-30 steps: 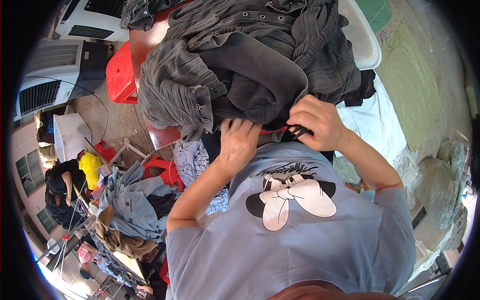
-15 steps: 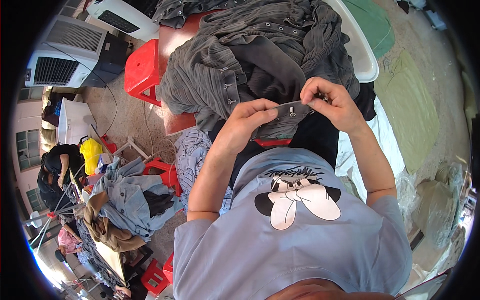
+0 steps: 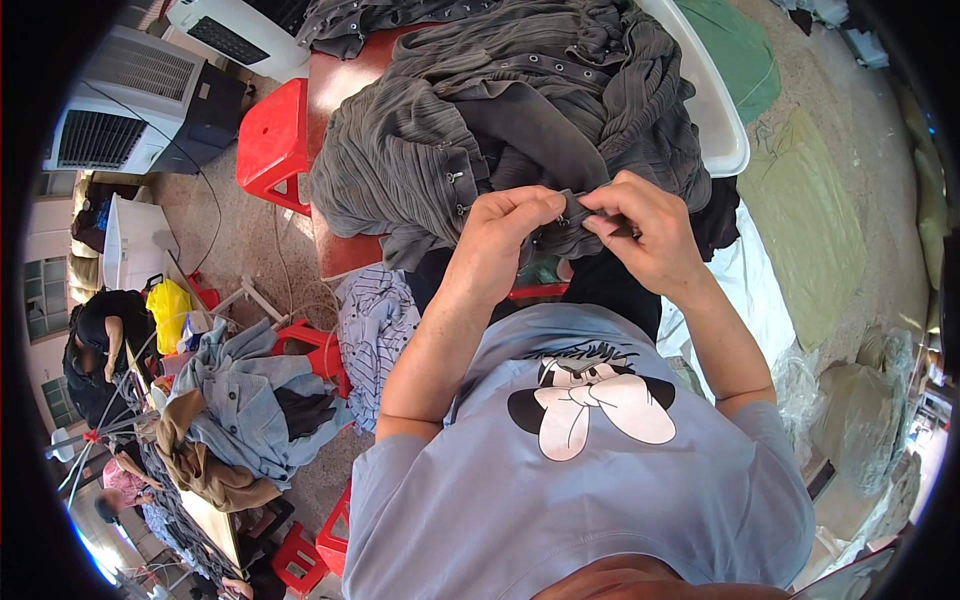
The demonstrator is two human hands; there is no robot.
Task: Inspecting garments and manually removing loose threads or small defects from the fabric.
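Closer together than before, left hand and right hand pinch the grey garment between them.

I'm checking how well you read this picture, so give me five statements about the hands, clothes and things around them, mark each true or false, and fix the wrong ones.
1. The left hand and right hand both grip dark grey fabric. True.
2. The two hands are stretched wide apart. False: their fingertips are close together.
3. A red stool stands left of the pile of dark grey clothes. True.
4. The tabletop beside the pile is bright green. False: the tabletop is reddish brown.
5. A white tub shows at the pile's right. True.
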